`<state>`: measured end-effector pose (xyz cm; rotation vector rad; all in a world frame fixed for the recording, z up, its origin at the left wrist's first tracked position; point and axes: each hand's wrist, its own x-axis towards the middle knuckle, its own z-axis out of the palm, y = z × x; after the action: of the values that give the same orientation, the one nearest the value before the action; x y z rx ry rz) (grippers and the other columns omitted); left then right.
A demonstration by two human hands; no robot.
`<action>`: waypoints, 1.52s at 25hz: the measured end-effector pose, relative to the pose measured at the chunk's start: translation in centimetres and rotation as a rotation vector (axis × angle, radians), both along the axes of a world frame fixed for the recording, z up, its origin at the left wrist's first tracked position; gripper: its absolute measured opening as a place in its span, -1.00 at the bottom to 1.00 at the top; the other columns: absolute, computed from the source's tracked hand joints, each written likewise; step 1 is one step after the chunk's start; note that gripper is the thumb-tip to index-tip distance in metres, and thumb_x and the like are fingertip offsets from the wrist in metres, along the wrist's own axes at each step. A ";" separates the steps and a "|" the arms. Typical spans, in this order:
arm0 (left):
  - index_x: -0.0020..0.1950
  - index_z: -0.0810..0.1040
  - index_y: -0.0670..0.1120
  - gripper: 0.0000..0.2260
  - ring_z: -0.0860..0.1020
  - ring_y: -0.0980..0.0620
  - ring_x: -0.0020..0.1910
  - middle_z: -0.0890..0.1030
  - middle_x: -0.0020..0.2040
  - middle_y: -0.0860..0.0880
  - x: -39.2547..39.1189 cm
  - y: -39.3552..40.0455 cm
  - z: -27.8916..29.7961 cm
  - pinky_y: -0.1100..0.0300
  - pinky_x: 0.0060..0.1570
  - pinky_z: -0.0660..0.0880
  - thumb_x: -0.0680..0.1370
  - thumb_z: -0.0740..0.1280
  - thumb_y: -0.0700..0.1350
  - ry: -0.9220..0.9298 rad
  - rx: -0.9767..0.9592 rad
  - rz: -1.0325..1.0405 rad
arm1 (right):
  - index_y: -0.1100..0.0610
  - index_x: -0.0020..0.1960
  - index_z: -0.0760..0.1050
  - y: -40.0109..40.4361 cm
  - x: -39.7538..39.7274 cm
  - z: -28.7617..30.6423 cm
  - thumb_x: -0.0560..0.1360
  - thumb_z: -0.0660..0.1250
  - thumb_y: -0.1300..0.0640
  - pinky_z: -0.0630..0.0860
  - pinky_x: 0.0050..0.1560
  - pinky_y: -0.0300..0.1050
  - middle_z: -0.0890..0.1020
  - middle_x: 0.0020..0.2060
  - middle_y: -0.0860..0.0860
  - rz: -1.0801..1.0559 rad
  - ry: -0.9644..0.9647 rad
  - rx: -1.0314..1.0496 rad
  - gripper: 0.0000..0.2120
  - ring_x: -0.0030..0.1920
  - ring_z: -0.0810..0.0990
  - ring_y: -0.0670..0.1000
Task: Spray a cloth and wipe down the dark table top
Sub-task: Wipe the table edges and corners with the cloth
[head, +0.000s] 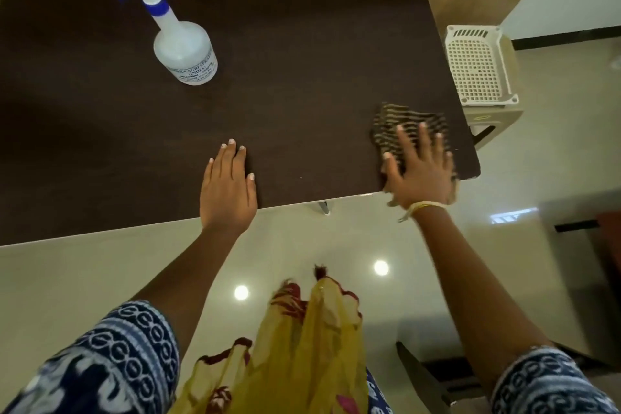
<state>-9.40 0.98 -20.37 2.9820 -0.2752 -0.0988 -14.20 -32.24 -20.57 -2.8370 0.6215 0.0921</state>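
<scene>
While your right hand [420,171] presses flat, fingers spread, on the striped cloth [403,124] at four o'clock of the dark table top [302,60], your left hand [228,185] rests flat, gripping nothing, at six. Spray bottle [183,44]: upright, at ten o'clock.

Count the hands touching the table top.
2: the left hand lies flat near the table top's front edge; the right hand presses the cloth at the right corner.

Matt dark table top [302,44]; striped woven cloth [408,126]

Even indoor light, two ceiling-lamp glare spots on the glossy floor [336,239] below the table top [302,44]; wide-angle edges bend and blur.
</scene>
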 end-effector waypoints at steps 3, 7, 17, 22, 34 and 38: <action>0.51 0.26 -0.15 -0.56 0.18 -0.10 0.54 0.24 0.54 -0.13 0.2 0.1 0.0 -0.02 0.51 0.13 0.65 0.05 -0.04 0.000 -0.007 -0.003 | -0.20 0.57 0.01 -2.0 0.1 0.0 0.56 -0.07 -0.30 -0.12 0.53 0.22 0.00 0.59 -0.01 -0.272 0.031 0.022 -0.40 0.58 -0.09 0.15; 0.51 0.26 -0.15 -0.55 0.17 -0.09 0.55 0.24 0.54 -0.13 0.0 0.3 0.0 -0.02 0.51 0.13 0.65 0.04 -0.03 -0.007 -0.015 -0.009 | -0.17 0.58 -0.02 2.7 2.1 0.4 0.58 -0.10 -0.26 -0.15 0.52 0.24 -0.04 0.60 0.02 -0.446 0.038 0.049 -0.42 0.57 -0.12 0.20; 0.49 0.29 -0.12 -0.57 0.12 -0.03 0.56 0.22 0.56 -0.09 -2.4 9.8 1.0 0.01 0.54 0.03 0.63 0.16 -0.07 -0.022 -0.227 -0.102 | -0.14 0.58 -0.05 21.6 3.9 -0.1 0.59 -0.15 -0.24 -0.10 0.53 0.24 -0.02 0.59 0.05 -0.281 0.037 -0.014 -0.42 0.57 -0.08 0.22; 0.52 0.23 -0.12 -0.54 0.11 -0.05 0.56 0.20 0.56 -0.10 -1.8 25.0 0.9 -0.04 0.53 0.04 0.63 0.14 -0.03 -0.020 -0.071 0.010 | -0.13 0.58 0.00 33.5 5.1 -0.3 0.59 -0.13 -0.23 -0.08 0.52 0.25 0.01 0.59 0.06 -0.190 0.009 -0.015 -0.43 0.57 -0.05 0.23; 0.55 0.18 -0.13 -0.49 0.23 -0.06 0.51 0.17 0.57 -0.08 -2.1 44.0 0.1 0.05 0.39 0.32 0.64 0.17 0.02 0.065 -0.309 0.226 | -0.14 0.57 0.08 58.3 9.9 0.1 0.57 -0.04 -0.19 -0.08 0.51 0.27 0.06 0.58 0.07 0.219 -0.021 0.009 -0.43 0.56 -0.04 0.24; 0.53 0.23 -0.14 -0.47 0.45 -0.03 0.36 0.43 0.43 -0.11 -1.2 45.3 -0.5 0.04 0.35 0.41 0.60 0.31 -0.10 0.145 -0.747 0.401 | -0.13 0.57 0.04 64.0 10.4 -0.1 0.60 -0.06 -0.19 -0.06 0.52 0.25 0.06 0.58 0.07 0.489 -0.007 0.001 -0.44 0.56 -0.03 0.24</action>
<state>-10.62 46.24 -20.84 2.2158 0.2561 -0.1303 -3.81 31.78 -20.69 -2.9194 -0.0860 0.1641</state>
